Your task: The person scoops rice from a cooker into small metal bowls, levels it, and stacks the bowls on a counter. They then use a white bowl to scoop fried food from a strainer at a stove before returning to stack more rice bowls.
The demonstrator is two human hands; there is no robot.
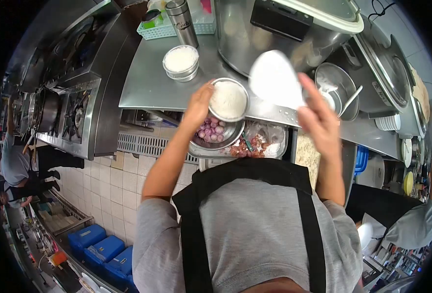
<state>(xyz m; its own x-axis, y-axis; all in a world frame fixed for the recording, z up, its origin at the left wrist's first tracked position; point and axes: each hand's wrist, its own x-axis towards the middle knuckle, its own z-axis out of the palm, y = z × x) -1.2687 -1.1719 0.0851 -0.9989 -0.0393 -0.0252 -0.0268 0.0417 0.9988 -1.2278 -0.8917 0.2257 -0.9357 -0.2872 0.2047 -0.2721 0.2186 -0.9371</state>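
Observation:
My left hand (199, 105) grips the rim of a small metal bowl (229, 100) filled level with what looks like white rice. My right hand (321, 117), smeared by motion, is closed on a broad white rice paddle (274, 78) held over the counter's front edge. Its handle is hidden behind my fingers. A second metal bowl (181, 62) heaped with the same white food stands on the counter to the left. Behind the paddle rises a large steel rice cooker (240, 36).
Under the steel counter (147, 80) are a bowl of shallots (212, 131) and a tray holding reddish pieces (250, 145). A metal pot (340, 80) and a second cooker (379, 78) stand to the right. At left are a stove (76, 117) and two people.

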